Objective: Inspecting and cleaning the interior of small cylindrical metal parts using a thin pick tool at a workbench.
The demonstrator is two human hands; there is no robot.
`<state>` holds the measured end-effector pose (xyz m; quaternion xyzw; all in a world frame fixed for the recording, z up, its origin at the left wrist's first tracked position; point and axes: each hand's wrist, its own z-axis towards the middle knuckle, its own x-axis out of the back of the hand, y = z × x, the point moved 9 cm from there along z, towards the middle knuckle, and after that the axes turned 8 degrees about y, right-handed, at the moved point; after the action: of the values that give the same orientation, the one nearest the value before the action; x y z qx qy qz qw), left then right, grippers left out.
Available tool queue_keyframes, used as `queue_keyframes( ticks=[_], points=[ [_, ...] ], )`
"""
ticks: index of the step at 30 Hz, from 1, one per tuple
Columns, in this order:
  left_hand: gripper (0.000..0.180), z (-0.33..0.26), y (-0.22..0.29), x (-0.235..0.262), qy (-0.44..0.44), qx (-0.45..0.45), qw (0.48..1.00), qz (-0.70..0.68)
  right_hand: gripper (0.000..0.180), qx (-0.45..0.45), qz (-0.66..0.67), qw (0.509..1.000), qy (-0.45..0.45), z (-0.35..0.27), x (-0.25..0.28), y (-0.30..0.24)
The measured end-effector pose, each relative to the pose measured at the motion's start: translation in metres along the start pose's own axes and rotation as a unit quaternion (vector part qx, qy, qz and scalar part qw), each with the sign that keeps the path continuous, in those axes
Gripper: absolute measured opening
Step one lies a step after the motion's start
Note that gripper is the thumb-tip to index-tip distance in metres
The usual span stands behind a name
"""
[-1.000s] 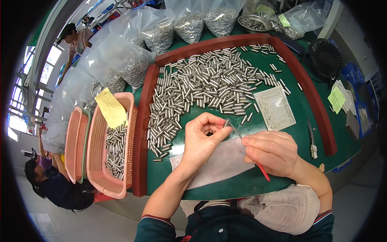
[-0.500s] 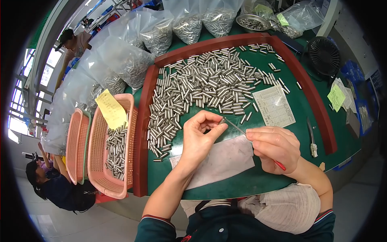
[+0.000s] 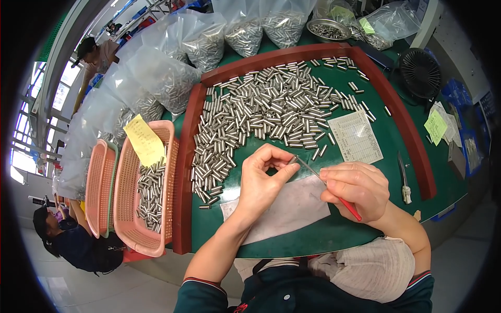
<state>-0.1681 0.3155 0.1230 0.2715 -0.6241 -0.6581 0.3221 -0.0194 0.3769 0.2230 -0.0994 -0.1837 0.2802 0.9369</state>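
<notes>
My right hand (image 3: 359,189) is closed around a slim needle file (image 3: 311,170) with a red handle (image 3: 350,209). The file's thin grey shaft points up and left, its tip at the fingertips of my left hand (image 3: 265,172). Thumb and forefinger of that hand pinch a small metal piece, mostly covered by the fingers; it looks like one of the short metal cylinders (image 3: 292,112) heaped behind my hands. A stained whitish cloth (image 3: 284,208) lies flat on the green table below both hands. Right of the heap is a printed paper sheet (image 3: 356,136).
A dark red wooden border (image 3: 182,208) frames the work area. Pink baskets (image 3: 138,241), one holding cylinders, stand at left. Bags of cylinders (image 3: 203,49) line the back. At right are a craft knife (image 3: 404,182) and a black fan (image 3: 419,72). Two people are at far left.
Both hands have shifted slightly, the left one a little to the right. The file has turned in my right hand, so more of its red handle shows below the palm.
</notes>
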Motion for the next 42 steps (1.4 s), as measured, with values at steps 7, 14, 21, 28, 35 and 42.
queue_keyframes(
  ticks=[7, 14, 21, 28, 35, 42],
  points=[
    [0.013, 0.001, 0.005, 0.006, 0.022, -0.025, 0.999, 0.016, 0.021, -0.038, 0.005, 0.999, -0.007, -0.001, -0.004, 0.004],
    [0.012, -0.001, 0.019, 0.006, 0.051, -0.098, 0.989, 0.099, 0.022, 0.001, 0.012, 1.0, -0.019, 0.0, -0.002, -0.003],
    [0.011, -0.004, 0.033, 0.006, 0.072, -0.147, 0.976, 0.144, 0.021, 0.006, 0.0, 1.0, -0.017, -0.002, -0.001, -0.005],
    [0.011, 0.004, 0.017, 0.021, 0.09, -0.115, 0.984, 0.106, 0.026, -0.014, 0.038, 0.999, -0.014, 0.0, 0.003, -0.004],
    [0.011, 0.003, 0.015, 0.014, 0.071, -0.108, 0.986, 0.101, 0.016, -0.016, 0.026, 1.0, -0.007, 0.002, 0.0, -0.001],
    [0.011, 0.002, 0.02, 0.012, 0.062, -0.123, 0.985, 0.105, 0.014, -0.039, 0.015, 0.999, 0.001, 0.001, 0.0, 0.004]
  ],
)
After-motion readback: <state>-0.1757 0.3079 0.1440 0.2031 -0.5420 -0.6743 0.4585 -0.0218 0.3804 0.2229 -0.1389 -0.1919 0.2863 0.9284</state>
